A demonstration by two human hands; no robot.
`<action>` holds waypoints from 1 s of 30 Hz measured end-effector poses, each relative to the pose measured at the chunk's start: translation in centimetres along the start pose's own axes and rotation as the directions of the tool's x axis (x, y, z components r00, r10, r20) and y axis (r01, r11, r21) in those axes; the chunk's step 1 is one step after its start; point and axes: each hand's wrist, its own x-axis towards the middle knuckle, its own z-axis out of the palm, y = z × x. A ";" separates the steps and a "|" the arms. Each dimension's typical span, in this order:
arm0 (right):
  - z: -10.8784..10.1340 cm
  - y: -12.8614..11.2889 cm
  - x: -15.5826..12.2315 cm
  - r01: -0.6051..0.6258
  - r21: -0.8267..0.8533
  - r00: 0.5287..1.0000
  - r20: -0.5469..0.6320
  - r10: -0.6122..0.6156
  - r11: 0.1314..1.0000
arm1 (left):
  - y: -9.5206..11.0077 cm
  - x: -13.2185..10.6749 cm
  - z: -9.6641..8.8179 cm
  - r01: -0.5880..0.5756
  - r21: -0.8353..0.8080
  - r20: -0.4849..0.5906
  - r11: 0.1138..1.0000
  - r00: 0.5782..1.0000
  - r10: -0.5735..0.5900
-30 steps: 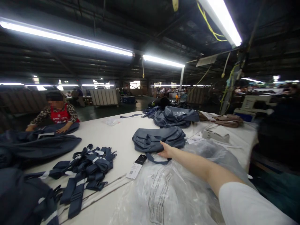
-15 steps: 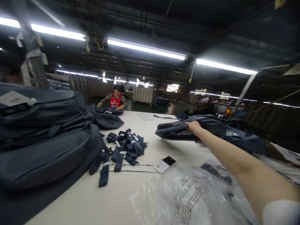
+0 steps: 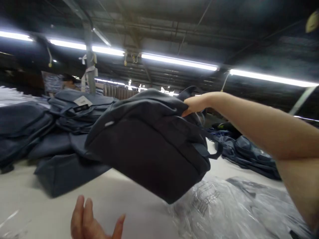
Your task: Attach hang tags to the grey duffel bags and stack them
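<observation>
A dark blue-grey backpack (image 3: 147, 146) hangs tilted above the white table (image 3: 119, 199), in the middle of the head view. My right hand (image 3: 195, 104) is closed on its upper right part, and a strap loop dangles at its right side. Low in the view, my left hand (image 3: 93, 222) has its fingers apart and holds nothing. It is over the table, below and left of the backpack, not touching it. The held backpack hides the middle of the table behind it.
More dark backpacks (image 3: 72, 103) are piled at the left, one bearing a white tag (image 3: 83, 101). Clear plastic bags (image 3: 219, 205) lie at the front right. Further dark bags (image 3: 249, 156) lie at the right. Strip lights (image 3: 179, 61) run overhead.
My right hand has lifted the backpack off the table's right side and brought it to the middle, nearer me. My left hand has come into view. The camera has turned left.
</observation>
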 end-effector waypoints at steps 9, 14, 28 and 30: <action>6.0 -19.8 3.8 0.525 -0.315 0.831 -0.011 -0.557 0.790 | -4.1 -4.0 -7.7 0.164 0.274 -0.015 0.948 0.986 -0.167; 8.8 -21.3 5.6 0.547 -0.304 0.817 -0.010 -0.577 0.780 | -6.7 -4.0 -11.9 0.252 0.338 -0.106 0.907 0.968 -0.229; 1.6 -18.2 1.3 0.529 -0.265 0.815 -0.107 -0.570 0.806 | -12.5 1.3 -8.9 0.341 -0.026 0.247 0.940 0.913 -0.325; 0.7 -17.8 -0.3 0.536 -0.249 0.810 -0.118 -0.575 0.806 | -12.6 -0.2 -7.3 0.378 0.008 0.288 0.926 0.886 -0.365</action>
